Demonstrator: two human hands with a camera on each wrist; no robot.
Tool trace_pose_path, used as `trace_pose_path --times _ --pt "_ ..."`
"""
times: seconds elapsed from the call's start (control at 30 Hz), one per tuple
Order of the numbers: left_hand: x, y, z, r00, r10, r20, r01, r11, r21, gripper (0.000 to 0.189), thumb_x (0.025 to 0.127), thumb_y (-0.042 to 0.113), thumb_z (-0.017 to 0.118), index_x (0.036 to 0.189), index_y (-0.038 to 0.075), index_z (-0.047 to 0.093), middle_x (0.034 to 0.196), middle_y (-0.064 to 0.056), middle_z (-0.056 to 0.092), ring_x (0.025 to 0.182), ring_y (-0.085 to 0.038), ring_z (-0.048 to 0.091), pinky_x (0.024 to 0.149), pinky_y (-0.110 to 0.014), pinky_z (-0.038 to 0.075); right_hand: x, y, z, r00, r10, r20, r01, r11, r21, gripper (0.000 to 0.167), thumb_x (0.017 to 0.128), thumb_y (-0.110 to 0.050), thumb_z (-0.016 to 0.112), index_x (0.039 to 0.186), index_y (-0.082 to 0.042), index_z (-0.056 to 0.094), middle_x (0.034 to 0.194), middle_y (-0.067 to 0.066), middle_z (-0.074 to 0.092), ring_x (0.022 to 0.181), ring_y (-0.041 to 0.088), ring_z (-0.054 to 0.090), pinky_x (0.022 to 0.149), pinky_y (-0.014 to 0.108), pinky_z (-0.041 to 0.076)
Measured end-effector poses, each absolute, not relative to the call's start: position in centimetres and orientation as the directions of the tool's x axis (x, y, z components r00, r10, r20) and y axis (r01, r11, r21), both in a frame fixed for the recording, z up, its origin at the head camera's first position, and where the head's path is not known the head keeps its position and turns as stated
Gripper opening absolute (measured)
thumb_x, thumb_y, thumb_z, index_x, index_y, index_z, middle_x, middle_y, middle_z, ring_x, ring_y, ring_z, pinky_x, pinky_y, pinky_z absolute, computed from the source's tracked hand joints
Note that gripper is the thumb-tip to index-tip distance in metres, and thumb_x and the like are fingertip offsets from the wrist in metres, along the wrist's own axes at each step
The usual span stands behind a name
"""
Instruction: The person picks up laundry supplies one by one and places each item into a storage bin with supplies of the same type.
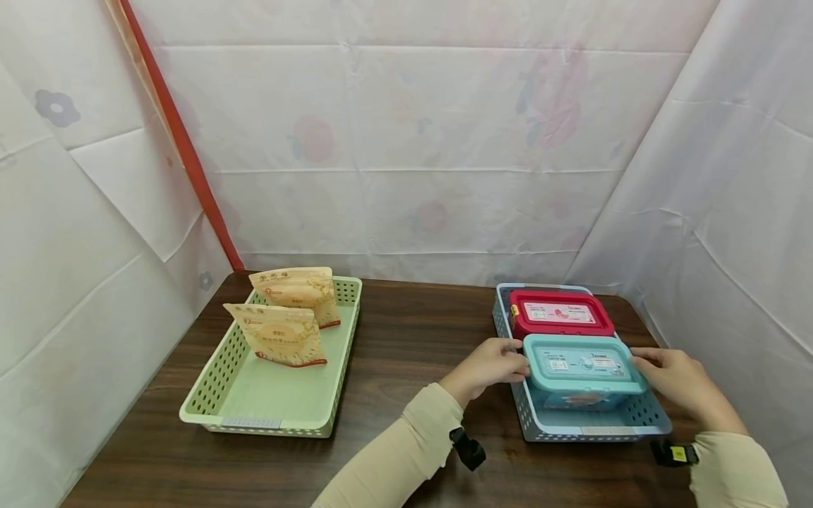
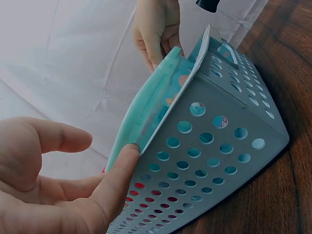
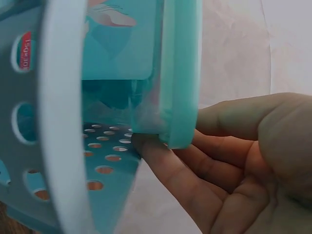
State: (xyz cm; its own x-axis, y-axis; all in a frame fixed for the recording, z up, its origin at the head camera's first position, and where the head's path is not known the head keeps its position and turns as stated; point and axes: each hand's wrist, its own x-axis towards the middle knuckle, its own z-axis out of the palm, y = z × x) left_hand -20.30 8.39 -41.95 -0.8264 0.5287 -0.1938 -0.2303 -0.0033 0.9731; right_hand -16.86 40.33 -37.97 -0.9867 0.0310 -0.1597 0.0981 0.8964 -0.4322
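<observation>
A turquoise lidded plastic box [image 1: 581, 367] with a printed label sits in the front part of the blue-grey perforated basket [image 1: 527, 416]. Behind it in the same basket lies a red lidded box [image 1: 559, 312]. My left hand [image 1: 488, 368] is at the turquoise lid's left edge; in the left wrist view one fingertip [image 2: 130, 148] touches under the lid's rim while the thumb stands apart from it. On the opposite side my right hand [image 1: 682, 381] pinches the lid's right edge, thumb against the rim and a finger [image 3: 165, 165] beneath it.
To the left stands a green perforated basket [image 1: 273, 406] holding two cream-coloured pouches, a front one [image 1: 279, 335] and a rear one [image 1: 301, 293]. Both baskets rest on a dark wooden table [image 1: 419, 317]. White patterned sheets [image 1: 406, 141] hang at the back and sides.
</observation>
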Motion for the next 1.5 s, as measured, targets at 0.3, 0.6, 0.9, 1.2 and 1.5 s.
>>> trace_pose_path --times 0.3,0.6,0.9,1.2,1.5 --pt "-20.5 7.6 -41.8 -0.826 0.535 -0.178 -0.211 -0.002 0.977 0.045 0.1 0.012 0.06 0.141 -0.004 0.052 0.108 -0.008 0.067 0.099 -0.02 0.068 0.091 -0.035 0.055 -16.7 40.3 -37.6 -0.988 0.019 -0.154 0.083 0.904 -0.419 0.065 0.105 -0.043 0.047 0.136 0.014 0.051 0.132 0.044 0.046 0.114 0.059 0.048 0.081 0.068 0.047" --pt "-20.5 7.2 -41.4 -0.828 0.537 -0.158 -0.189 -0.003 0.982 0.047 0.1 0.013 0.06 0.143 -0.004 0.05 0.111 -0.009 0.067 0.102 -0.021 0.068 0.093 -0.038 0.054 -16.5 40.2 -36.9 -0.988 0.047 -0.144 0.107 0.886 -0.45 0.065 0.106 -0.04 0.045 0.14 0.015 0.047 0.118 0.036 0.062 0.096 0.04 0.067 0.076 0.058 0.053" --pt "-20.8 6.8 -41.0 -0.837 0.528 -0.139 -0.173 -0.014 0.985 0.047 0.101 0.015 0.059 0.144 -0.002 0.05 0.117 -0.01 0.066 0.104 -0.022 0.068 0.093 -0.038 0.054 -16.1 39.9 -36.7 -0.997 0.043 -0.071 0.071 0.883 -0.464 0.066 0.107 -0.041 0.042 0.14 0.016 0.046 0.107 0.027 0.069 0.093 0.039 0.068 0.075 0.059 0.052" --pt "-20.9 6.3 -40.9 -0.844 0.521 -0.127 -0.154 -0.009 0.988 0.049 0.102 0.016 0.058 0.146 -0.003 0.047 0.124 -0.016 0.064 0.107 -0.023 0.067 0.095 -0.039 0.053 -16.0 39.2 -36.5 -0.997 0.054 -0.049 0.071 0.88 -0.47 0.067 0.107 -0.045 0.043 0.142 0.011 0.047 0.12 0.034 0.062 0.108 0.049 0.06 0.08 0.065 0.049" --pt "-21.4 5.0 -40.5 -0.852 0.514 -0.104 -0.129 -0.013 0.992 0.052 0.103 0.019 0.055 0.149 -0.002 0.042 0.139 -0.019 0.054 0.118 -0.024 0.062 0.097 -0.037 0.052 -16.2 37.2 -36.5 -0.999 0.028 -0.036 0.043 0.833 -0.552 0.07 0.106 -0.049 0.043 0.15 0.005 0.04 0.142 0.04 0.041 0.121 0.054 0.044 0.086 0.07 0.044"
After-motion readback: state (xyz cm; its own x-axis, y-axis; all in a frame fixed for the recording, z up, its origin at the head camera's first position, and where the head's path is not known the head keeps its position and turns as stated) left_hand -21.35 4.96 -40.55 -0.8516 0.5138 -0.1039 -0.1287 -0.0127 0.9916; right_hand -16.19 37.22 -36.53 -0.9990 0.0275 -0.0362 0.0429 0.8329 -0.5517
